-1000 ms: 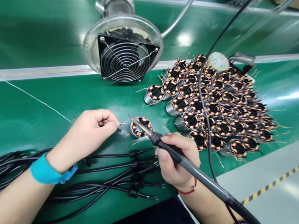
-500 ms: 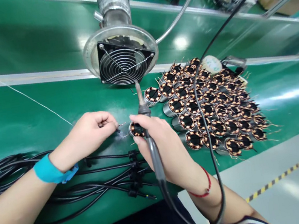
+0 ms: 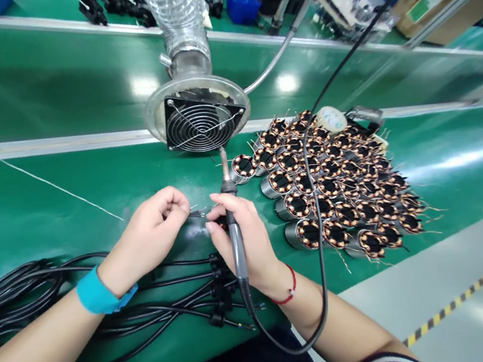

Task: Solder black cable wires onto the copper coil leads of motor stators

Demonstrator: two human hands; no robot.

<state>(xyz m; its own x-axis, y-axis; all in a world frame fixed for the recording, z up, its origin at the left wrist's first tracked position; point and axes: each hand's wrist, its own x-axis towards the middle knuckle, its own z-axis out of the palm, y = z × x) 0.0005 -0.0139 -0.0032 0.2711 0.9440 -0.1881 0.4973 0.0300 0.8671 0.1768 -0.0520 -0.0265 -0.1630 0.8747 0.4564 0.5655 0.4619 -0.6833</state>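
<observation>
My left hand (image 3: 159,227) is closed, thumb and forefinger pinching thin dark wires (image 3: 196,214) whose bare ends stick out to the right. My right hand (image 3: 246,232) grips a soldering iron (image 3: 236,237) by its grey handle, its tip pointing up and away from me. The thumb and fingertips of that hand are close to the wire ends; whether they touch them I cannot tell. The single stator seen earlier at this spot is hidden behind my right hand. Just beyond the iron's tip stands another copper-wound stator (image 3: 243,167).
Many stators (image 3: 343,182) stand grouped at the right, loose wire ends sticking out. Black cables (image 3: 24,297) lie at the left and under my wrists. A fume extractor fan (image 3: 202,126) hangs ahead. The iron's black cord (image 3: 311,194) crosses over the stators. Solder wire (image 3: 31,170) stretches in from the left.
My right hand has swung the soldering iron from pointing at the single stator to upright, and moved left over it toward the wires. My left hand keeps its pinch. The view has tilted upward.
</observation>
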